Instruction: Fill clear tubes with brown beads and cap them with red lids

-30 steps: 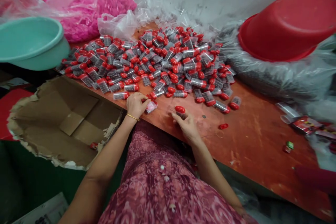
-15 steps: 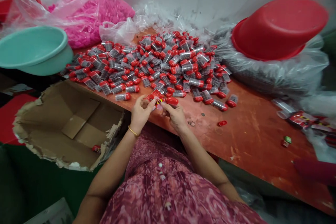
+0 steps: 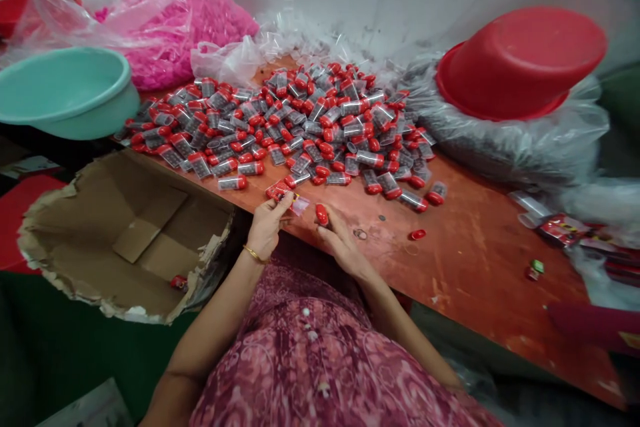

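Observation:
My left hand [image 3: 265,227] pinches a small printed red plastic packet [image 3: 278,191] at the table's front edge. The packet's clear end [image 3: 300,205] points toward my other hand. A short gap to the right, my right hand [image 3: 340,237] grips a red-capped container [image 3: 322,215], its red end up; the fingers cover most of its body. Beyond both hands spreads a heap of clear containers with red caps [image 3: 300,127]. On the tabletop to the right lies a loose red cap [image 3: 417,235].
A torn-open cardboard box [image 3: 150,227] stands below the table at left, under a teal basin [image 3: 65,93]. Behind are a bag of pink pieces [image 3: 190,20] and a red tub [image 3: 525,60] upturned on a filled plastic bag [image 3: 500,140]. Printed red packets [image 3: 563,230] lie far right.
My hands have come apart. The packet stays in my left hand with its clear end now exposed, while my right hand has drawn back slightly, the red-capped container turning more upright.

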A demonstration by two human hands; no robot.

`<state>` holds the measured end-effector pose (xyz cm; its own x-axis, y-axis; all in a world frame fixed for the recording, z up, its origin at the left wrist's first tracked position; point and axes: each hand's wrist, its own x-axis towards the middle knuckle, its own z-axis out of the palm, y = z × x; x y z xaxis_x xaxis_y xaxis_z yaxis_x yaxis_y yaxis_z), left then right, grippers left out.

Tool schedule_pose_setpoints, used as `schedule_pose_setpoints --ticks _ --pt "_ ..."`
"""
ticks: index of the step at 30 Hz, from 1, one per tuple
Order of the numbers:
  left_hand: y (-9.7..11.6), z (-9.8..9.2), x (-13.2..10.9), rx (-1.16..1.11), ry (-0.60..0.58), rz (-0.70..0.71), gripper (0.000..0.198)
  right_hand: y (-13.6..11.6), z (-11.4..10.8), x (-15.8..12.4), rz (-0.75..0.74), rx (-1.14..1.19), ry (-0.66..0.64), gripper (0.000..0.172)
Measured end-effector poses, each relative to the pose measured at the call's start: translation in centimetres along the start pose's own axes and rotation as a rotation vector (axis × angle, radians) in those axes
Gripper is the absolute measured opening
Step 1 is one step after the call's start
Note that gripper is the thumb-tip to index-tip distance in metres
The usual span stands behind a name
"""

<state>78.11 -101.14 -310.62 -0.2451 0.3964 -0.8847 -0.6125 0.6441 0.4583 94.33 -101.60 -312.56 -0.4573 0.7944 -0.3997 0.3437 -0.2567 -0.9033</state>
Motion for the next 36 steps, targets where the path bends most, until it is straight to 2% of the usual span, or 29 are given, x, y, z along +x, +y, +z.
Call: schedule_pose_setpoints --ticks 3,6,10,14,20,26,30,36 --pt "0.0 0.3 -0.1 -0.017 -0.021 -0.070 0.041 0.1 -0.7 -0.6 -0.103 -0.180 0.076 0.051" --pt "-0.2 0.6 -0.1 -0.003 -0.038 -0.110 0.038 -0.2 -1.4 -0.8 -0.167 -0.260 0.166 0.047" --pt "-0.4 1.1 -0.1 0.013 -0.089 -0.122 0.043 -0.9 -2.5 -0.8 -0.266 -0.305 0.101 0.037" --pt "-0.4 1.4 -0.1 0.050 -0.123 -0.136 0.049 -1.0 -3.4 -0.8 -0.325 -0.317 0.086 0.039" --pt "-0.3 1.3 0.3 0.101 -0.091 -0.177 0.038 -0.4 -4.0 -0.4 -0.191 -0.320 0.074 0.040" --pt "-0.3 1.3 0.8 0.092 -0.065 -0.208 0.036 -0.4 -3.8 -0.1 -0.043 -0.193 0.093 0.043" --pt "-0.4 1.4 1.1 0.084 -0.075 -0.206 0.037 -0.5 -3.4 -0.3 0.100 0.029 0.019 0.042" --pt "-0.5 1.5 1.2 0.103 -0.094 -0.204 0.038 -0.5 -2.6 -0.6 0.347 0.397 -0.121 0.060"
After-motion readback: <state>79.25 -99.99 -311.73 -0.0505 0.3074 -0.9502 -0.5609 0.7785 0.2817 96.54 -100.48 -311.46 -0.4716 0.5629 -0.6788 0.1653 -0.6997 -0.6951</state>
